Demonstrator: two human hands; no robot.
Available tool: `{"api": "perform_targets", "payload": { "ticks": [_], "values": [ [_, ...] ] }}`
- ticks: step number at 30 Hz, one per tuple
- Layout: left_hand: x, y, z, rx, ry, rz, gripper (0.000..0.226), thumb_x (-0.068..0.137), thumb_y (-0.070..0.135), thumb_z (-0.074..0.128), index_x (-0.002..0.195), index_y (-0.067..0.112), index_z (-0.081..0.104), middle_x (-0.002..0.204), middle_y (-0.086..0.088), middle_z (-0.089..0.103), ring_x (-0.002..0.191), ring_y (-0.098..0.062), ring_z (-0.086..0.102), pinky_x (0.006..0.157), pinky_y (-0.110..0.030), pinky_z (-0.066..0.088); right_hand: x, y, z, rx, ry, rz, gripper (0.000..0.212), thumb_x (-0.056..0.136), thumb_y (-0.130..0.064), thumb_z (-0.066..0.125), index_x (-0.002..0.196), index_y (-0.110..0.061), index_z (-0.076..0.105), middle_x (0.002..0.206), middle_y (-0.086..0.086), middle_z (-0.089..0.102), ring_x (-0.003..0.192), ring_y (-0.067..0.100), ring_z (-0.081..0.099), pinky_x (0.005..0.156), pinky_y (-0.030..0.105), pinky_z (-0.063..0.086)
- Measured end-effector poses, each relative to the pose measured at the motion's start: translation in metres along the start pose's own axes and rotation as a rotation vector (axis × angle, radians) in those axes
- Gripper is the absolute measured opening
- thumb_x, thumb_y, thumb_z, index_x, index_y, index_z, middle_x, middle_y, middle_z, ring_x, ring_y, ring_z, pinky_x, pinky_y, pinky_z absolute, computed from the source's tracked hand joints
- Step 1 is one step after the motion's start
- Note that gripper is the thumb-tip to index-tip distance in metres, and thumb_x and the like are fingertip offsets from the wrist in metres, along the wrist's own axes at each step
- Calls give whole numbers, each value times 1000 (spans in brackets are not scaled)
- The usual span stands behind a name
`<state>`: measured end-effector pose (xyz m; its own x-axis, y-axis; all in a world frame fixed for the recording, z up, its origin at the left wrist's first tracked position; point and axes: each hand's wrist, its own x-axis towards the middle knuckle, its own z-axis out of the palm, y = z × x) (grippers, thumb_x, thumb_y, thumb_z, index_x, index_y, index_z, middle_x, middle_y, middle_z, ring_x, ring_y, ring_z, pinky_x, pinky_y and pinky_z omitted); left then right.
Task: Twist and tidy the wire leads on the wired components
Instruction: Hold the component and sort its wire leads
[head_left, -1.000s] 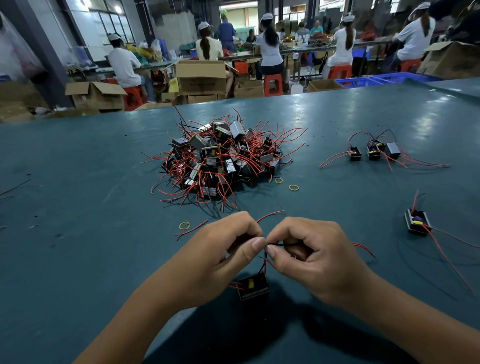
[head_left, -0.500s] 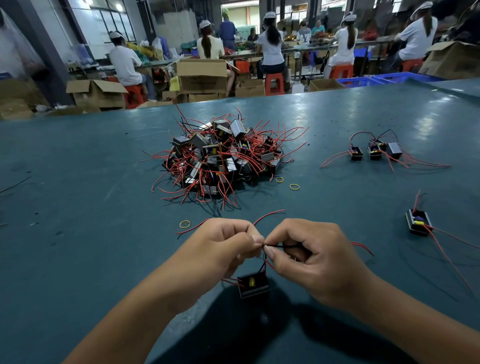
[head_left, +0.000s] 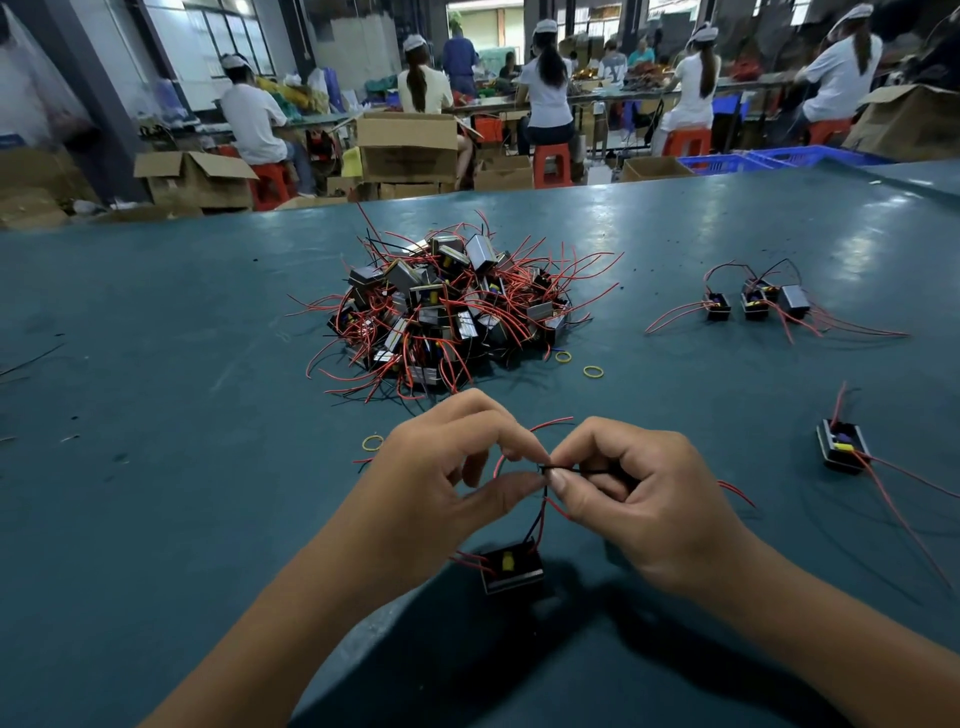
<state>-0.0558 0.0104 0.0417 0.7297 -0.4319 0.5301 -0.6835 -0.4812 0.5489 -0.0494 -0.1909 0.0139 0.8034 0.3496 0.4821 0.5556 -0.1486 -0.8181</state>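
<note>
Head view: left hand (head_left: 441, 483) and right hand (head_left: 639, 499) meet fingertip to fingertip, each pinching the wire leads (head_left: 540, 512) rising from the small black component (head_left: 511, 569) hanging just below them, above the table (head_left: 156, 519).

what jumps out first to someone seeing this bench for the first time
The tangled pile of components with red leads at the table's centre draws the eye. Nearer, the left hand and right hand pinch the leads of one component. Three more components sit far right.
</note>
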Motion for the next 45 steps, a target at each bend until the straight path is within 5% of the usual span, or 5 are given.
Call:
{"api": "perform_targets", "payload": {
  "ticks": [10, 19, 22, 32, 45],
  "values": [
    [0, -7, -1, 220, 82, 237, 16, 94, 23, 67, 97, 10, 75, 94, 0, 57, 82, -17, 58, 69, -33, 48, -1, -1, 1, 33, -21, 28, 5, 86, -18, 66, 83, -22, 65, 51, -16, 33, 50, 5, 26, 50, 19, 26],
    [1, -5, 0, 186, 93, 206, 19, 96, 23, 63, 90, 8, 73, 89, 1, 56, 76, -8, 53, 65, -22, 43, -2, -3, 3, 82, -8, 35, 3, 86, -19, 67, 83, -20, 66, 50, -14, 32, 50, 5, 24, 51, 18, 26],
    [1, -2, 1, 150, 88, 148, 15, 96, 20, 65, 87, 9, 70, 88, 6, 54, 75, 2, 47, 69, -12, 35, -1, -4, 4, 65, 9, 1, 5, 87, -17, 67, 82, -20, 66, 49, -13, 32, 49, 5, 24, 50, 17, 25],
    [-1, 8, 12, -6, 52, -103, 18, 97, 31, 56, 84, 19, 60, 77, 10, 49, 68, -12, 48, 61, -19, 36, -2, -3, 3, -124, 68, -101, 11, 85, -10, 67, 78, -17, 65, 51, -13, 33, 46, 4, 27, 49, 15, 26],
    [-4, 8, 21, -604, 16, -605, 32, 96, 17, 60, 64, 24, 63, 52, 9, 37, 45, -5, 28, 45, -19, 25, 0, -1, 2, -379, 89, -240, 9, 83, -6, 68, 80, -14, 66, 62, -23, 38, 55, -4, 40, 59, 5, 27]
  ]
}}
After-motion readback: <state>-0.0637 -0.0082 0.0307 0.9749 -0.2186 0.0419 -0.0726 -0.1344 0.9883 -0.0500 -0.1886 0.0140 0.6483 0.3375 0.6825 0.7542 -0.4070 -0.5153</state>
